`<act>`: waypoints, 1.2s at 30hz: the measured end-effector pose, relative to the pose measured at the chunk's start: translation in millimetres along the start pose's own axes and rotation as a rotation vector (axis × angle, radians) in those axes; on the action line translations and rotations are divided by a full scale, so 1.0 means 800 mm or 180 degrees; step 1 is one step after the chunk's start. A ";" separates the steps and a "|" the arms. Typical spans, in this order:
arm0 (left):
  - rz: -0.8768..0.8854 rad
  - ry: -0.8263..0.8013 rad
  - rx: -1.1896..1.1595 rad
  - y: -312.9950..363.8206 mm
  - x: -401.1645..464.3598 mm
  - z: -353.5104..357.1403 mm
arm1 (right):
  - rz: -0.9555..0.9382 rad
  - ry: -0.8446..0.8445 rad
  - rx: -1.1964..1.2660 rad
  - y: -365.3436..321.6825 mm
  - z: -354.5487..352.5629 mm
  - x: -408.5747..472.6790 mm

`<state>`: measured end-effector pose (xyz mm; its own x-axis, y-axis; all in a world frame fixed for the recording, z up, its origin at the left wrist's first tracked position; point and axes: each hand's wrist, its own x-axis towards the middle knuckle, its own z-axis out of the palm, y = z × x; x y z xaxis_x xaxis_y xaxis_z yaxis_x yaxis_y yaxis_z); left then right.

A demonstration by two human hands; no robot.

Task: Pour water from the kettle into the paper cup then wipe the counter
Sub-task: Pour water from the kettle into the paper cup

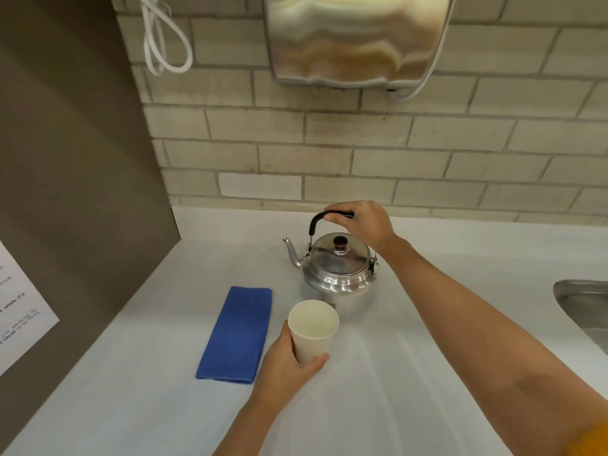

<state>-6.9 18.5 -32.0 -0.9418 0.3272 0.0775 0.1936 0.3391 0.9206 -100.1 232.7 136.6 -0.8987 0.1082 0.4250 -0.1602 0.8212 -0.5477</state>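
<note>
A shiny steel kettle (337, 268) with a lid and a black handle stands near the back of the white counter (394, 373), spout pointing left. My right hand (363, 222) is closed around the black handle from above. In front of the kettle, my left hand (286, 363) grips a white paper cup (312, 329) from the lower left; the cup is upright and looks empty inside. A folded blue cloth (238, 335) lies flat on the counter just left of the cup.
A steel sink (582, 307) is set into the counter at the right edge. A brown side panel (75, 192) with a paper notice walls the left. A metal hand dryer (355, 41) and a white cord hang on the tiled wall above.
</note>
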 end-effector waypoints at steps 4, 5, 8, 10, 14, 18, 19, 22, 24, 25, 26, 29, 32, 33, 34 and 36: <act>0.0013 0.0031 0.0069 -0.003 0.002 0.001 | -0.0138 0.0214 -0.0194 -0.020 -0.043 -0.011; 0.0027 0.0032 0.0080 -0.002 0.002 0.001 | -0.0179 0.0240 -0.0244 -0.027 -0.055 -0.015; 0.0076 0.0049 0.0142 0.002 0.000 0.001 | -0.0299 0.0240 -0.0333 -0.050 -0.091 -0.031; 0.0106 0.0047 0.0142 0.006 -0.002 0.000 | -0.0409 0.0087 -0.0426 -0.065 -0.113 -0.042; 0.0177 0.0053 0.0124 0.010 -0.005 -0.001 | -0.0400 -0.0369 -0.0696 -0.088 -0.143 -0.061; 0.0218 0.0082 0.0137 0.012 -0.005 -0.001 | -0.0413 -0.0700 -0.0920 -0.105 -0.154 -0.080; 0.0220 0.0100 0.0156 0.012 -0.005 -0.001 | -0.0464 -0.0740 -0.0993 -0.109 -0.154 -0.084; 0.0221 0.0115 0.0198 0.013 -0.006 -0.001 | -0.0605 -0.0868 -0.1254 -0.118 -0.152 -0.095; 0.0231 0.0096 0.0182 0.013 -0.006 -0.001 | -0.0681 -0.0943 -0.1402 -0.123 -0.151 -0.099; 0.0230 0.0086 0.0169 0.013 -0.006 -0.001 | -0.0717 -0.0976 -0.1472 -0.126 -0.151 -0.100; 0.0227 0.0080 0.0160 0.013 -0.006 -0.001 | -0.0752 -0.1009 -0.1553 -0.129 -0.150 -0.101; 0.0229 0.0095 0.0159 0.014 -0.007 0.000 | -0.0796 -0.1107 -0.1786 -0.136 -0.148 -0.102; 0.0240 0.0088 0.0112 0.015 -0.008 0.000 | -0.0809 -0.1180 -0.1937 -0.142 -0.146 -0.101; 0.0241 0.0087 0.0104 0.015 -0.008 0.000 | -0.0829 -0.1204 -0.1996 -0.145 -0.145 -0.100; 0.0238 0.0088 0.0102 0.016 -0.008 0.000 | -0.0865 -0.1226 -0.2065 -0.147 -0.145 -0.100; 0.0228 0.0091 0.0108 0.016 -0.008 0.000 | -0.0943 -0.1257 -0.2182 -0.151 -0.144 -0.099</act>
<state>2.0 20.7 -20.6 -0.9325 0.3265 0.1541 0.2696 0.3457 0.8988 37.3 189.3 252.1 -0.9557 -0.2645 0.1292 -0.2432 0.9568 0.1595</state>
